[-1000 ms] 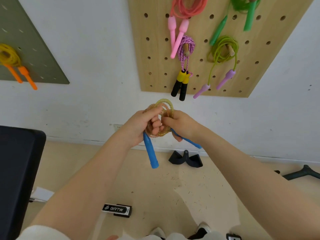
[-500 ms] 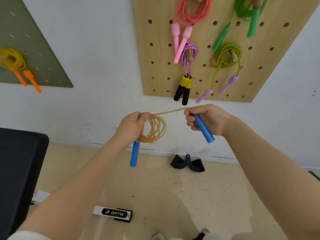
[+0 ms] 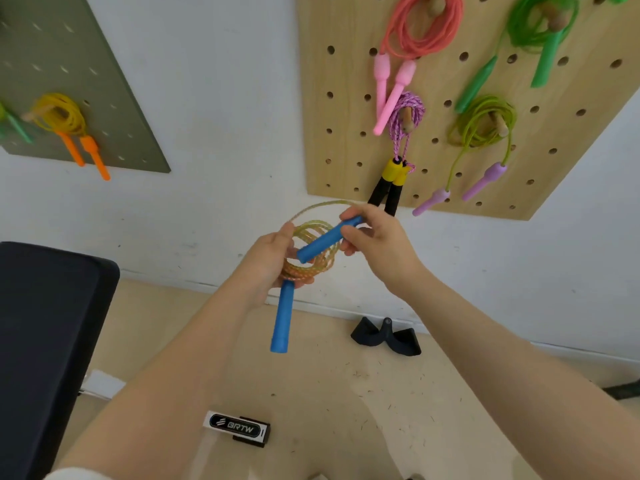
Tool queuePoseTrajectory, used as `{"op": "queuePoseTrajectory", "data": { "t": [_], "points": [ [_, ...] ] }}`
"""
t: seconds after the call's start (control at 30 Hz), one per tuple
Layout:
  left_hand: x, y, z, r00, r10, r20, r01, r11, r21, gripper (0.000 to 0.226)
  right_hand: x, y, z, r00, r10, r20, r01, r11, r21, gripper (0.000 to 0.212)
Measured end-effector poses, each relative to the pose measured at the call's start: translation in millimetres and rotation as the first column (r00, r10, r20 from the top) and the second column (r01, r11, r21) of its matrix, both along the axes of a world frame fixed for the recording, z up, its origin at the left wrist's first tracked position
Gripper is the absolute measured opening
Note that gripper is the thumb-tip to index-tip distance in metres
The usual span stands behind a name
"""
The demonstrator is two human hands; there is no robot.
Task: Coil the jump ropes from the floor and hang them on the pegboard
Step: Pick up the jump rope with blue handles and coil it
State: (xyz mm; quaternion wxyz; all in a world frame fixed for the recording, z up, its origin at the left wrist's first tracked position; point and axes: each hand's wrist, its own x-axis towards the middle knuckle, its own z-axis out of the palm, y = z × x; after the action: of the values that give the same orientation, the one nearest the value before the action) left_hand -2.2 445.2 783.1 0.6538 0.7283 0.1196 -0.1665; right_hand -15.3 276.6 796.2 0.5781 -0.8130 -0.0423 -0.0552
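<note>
The left hand (image 3: 273,261) grips the coiled rope (image 3: 313,251); the right hand (image 3: 377,237) pinches one blue handle (image 3: 327,240). If the left fingers loosen (the loops look springy), the coil could unwind.

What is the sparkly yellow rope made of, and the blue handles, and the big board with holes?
The glittery yellow-orange coiled rope looks like soft translucent plastic, since light shows through it. The two matte blue handles seem to be plastic or foam; the dull, faintly grainy surface leaves it open. The tan pegboard looks like wood, with visible pale grain lines and a smooth unpainted finish.
</note>
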Motion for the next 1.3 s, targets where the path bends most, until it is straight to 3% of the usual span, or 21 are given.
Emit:
{"op": "queuePoseTrajectory", "data": {
  "t": [0.07,0.13,0.17,0.27,0.33,0.37,0.4,0.43,0.47,0.5,0.53,0.6,0.63,0.7,0.77,0.87,1.0,1.1,1.17,1.27,1.3],
  "points": [
    [-4.4,1.3,-1.4,0.996,-0.064,0.067,0.059,0.995,0.083,0.038,1.2,4.9,-5.9,0.997,0.060,0.058,-0.046,0.977,-0.210,0.020],
    [-8.3,-4.5,-0.8,0.986,-0.101,0.132,0.083,0.987,0.135,0.036,-2.0,20.6,-13.5,0.951,0.208,0.229,-0.064,0.858,-0.509,0.028],
    [-9.0,-7.3,0.3,0.985,-0.086,0.147,0.067,0.990,0.127,0.036,-4.0,30.1,-20.0,0.898,0.281,0.340,0.002,0.768,-0.640,0.031],
    [-6.6,-7.5,5.9,0.989,0.052,0.138,-0.053,0.999,0.004,0.037,-3.1,40.3,-30.4,0.726,0.323,0.607,0.355,0.580,-0.733,0.041],
    [-5.2,-2.2,5.3,0.979,0.084,0.186,-0.082,0.996,-0.021,0.038,5.7,34.9,-32.4,0.739,0.251,0.625,0.485,0.446,-0.753,0.032],
    [-4.1,0.6,2.8,0.973,0.068,0.222,-0.073,0.997,0.015,0.037,8.9,33.5,-32.7,0.804,0.164,0.572,0.448,0.465,-0.763,0.025],
    [-2.8,2.5,1.5,0.966,0.035,0.255,-0.056,0.996,0.075,0.037,12.4,34.5,-32.5,0.894,0.046,0.445,0.326,0.616,-0.717,0.020],
    [-0.4,4.5,-0.3,0.961,0.002,0.275,-0.039,0.991,0.132,0.038,13.7,36.7,-28.2,0.975,-0.047,0.219,0.159,0.834,-0.528,0.021],
    [3.0,6.4,-0.7,0.959,-0.017,0.284,-0.030,0.987,0.160,0.040,13.8,40.1,-21.6,0.999,-0.048,-0.022,0.042,0.977,-0.209,0.025],
    [7.5,8.7,-0.6,0.959,-0.020,0.283,-0.026,0.987,0.156,0.042,17.1,42.7,-18.6,0.987,-0.016,-0.159,0.030,0.996,0.089,0.027],
    [12.5,10.7,0.9,0.960,-0.010,0.280,-0.026,0.992,0.126,0.043,22.9,43.4,-16.2,0.977,0.011,-0.213,0.051,0.957,0.284,0.027],
    [24.2,14.0,6.2,0.959,0.005,0.283,-0.028,0.997,0.074,0.041,41.8,43.6,-15.2,0.942,0.210,-0.261,-0.047,0.855,0.516,0.036],
    [31.3,15.9,9.0,0.956,0.007,0.295,-0.030,0.997,0.074,0.040,51.9,46.0,-14.2,0.906,0.340,-0.252,-0.158,0.824,0.545,0.047],
    [48.4,21.4,14.7,0.942,0.020,0.335,-0.055,0.994,0.096,0.039,70.5,57.3,-13.8,0.848,0.479,-0.229,-0.318,0.804,0.503,0.063],
    [68.0,33.6,18.5,0.933,0.057,0.356,-0.105,0.988,0.117,0.038,94.0,69.6,-6.0,0.835,0.474,-0.278,-0.326,0.834,0.445,0.068],
    [100.1,61.1,23.4,0.921,0.127,0.369,-0.173,0.980,0.096,0.036,134.9,87.0,8.1,0.834,0.464,-0.300,-0.413,0.884,0.219,0.066],
    [147.1,94.5,31.5,0.894,0.217,0.391,-0.238,0.971,0.004,0.034,191.9,114.1,14.6,0.890,0.441,-0.116,-0.447,0.894,-0.023,0.071],
    [176.4,110.6,34.6,0.880,0.283,0.381,-0.299,0.954,-0.018,0.031,239.3,135.4,14.6,0.892,0.428,-0.146,-0.452,0.836,-0.313,0.070],
    [193.9,122.9,36.1,0.865,0.318,0.388,-0.345,0.939,0.001,0.031,266.7,148.9,25.8,0.825,0.502,-0.259,-0.557,0.800,-0.223,0.059],
    [219.4,149.6,38.7,0.806,0.361,0.469,-0.450,0.888,0.089,0.031,299.7,174.6,50.3,0.670,0.682,-0.292,-0.724,0.687,-0.058,0.021],
    [226.1,158.2,38.7,0.784,0.378,0.492,-0.485,0.868,0.106,0.030,308.3,184.4,55.0,0.649,0.708,-0.277,-0.749,0.659,-0.069,0.025]
  ]
}}
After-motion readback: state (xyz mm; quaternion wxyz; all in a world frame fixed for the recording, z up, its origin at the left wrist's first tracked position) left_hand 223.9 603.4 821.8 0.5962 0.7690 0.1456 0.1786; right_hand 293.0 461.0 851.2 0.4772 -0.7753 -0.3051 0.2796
